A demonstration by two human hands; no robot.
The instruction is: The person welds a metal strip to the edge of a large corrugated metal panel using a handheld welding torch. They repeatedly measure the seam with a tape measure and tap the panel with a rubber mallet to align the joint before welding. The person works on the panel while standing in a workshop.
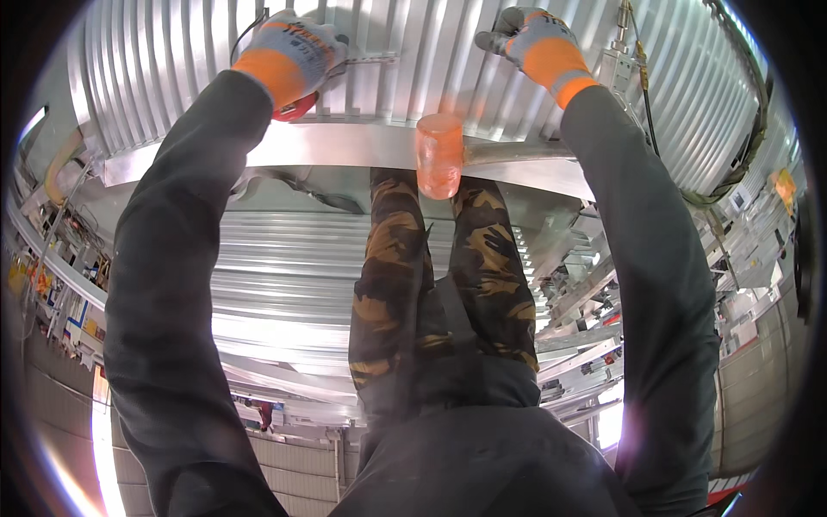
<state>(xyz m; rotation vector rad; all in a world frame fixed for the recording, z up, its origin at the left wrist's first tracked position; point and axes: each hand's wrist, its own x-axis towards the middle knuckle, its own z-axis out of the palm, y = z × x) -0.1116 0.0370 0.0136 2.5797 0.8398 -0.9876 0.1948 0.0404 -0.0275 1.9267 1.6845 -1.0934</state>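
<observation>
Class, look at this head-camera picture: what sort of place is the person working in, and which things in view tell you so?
Probably a metalworking shop or factory hall. The gloved left hand and right hand press on a large ribbed metal sheet; an orange mallet lies on a metal beam; stacked metal profiles stand nearby.

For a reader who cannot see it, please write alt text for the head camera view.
Two gloved hands, left and right, press on a ribbed metal panel. The left hand holds a red-handled tool. An orange mallet lies on a metal beam above the person's camouflage trousers.
</observation>
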